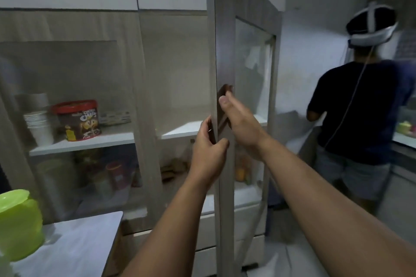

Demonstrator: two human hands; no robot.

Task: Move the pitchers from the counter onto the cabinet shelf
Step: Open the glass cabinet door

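A lime-green plastic pitcher (19, 225) with a lid stands on the white counter (76, 245) at the lower left. The cabinet's glass door (222, 56) stands open, edge-on to me. My left hand (208, 155) grips the door's edge from the left. My right hand (242, 119) holds the brown handle (224, 105) on the door's other side. The white cabinet shelf (180, 129) behind the door is bare in its middle part.
A stack of white cups (40, 126) and a chocolate-chips tub (78, 119) sit on the left shelf behind glass. Jars and containers (112, 173) fill the lower shelf. A person (360, 119) in a dark shirt with a headset stands at the right, back turned.
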